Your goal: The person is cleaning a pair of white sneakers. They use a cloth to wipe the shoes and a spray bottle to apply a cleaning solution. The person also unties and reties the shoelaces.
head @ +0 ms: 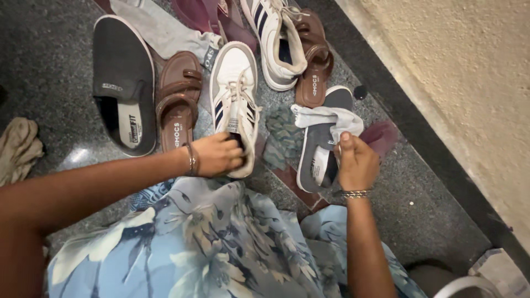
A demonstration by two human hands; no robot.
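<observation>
My left hand point(218, 155) grips the heel opening of a white sneaker point(234, 96) with dark stripes that lies on the dark stone floor. My right hand point(356, 163) pinches a white sock point(326, 117) that is draped over a grey slip-on shoe point(323, 149). Both wrists carry bangles. A blue floral garment point(204, 243) covers my lap below the hands.
A grey slip-on point(122, 83) and a brown sandal point(178, 102) lie to the left. A second white sneaker point(279, 41) rests on another brown sandal point(314, 66) at the top. A grey sock point(165, 30), a beige cloth point(19, 149) and a textured wall point(469, 83) surround them.
</observation>
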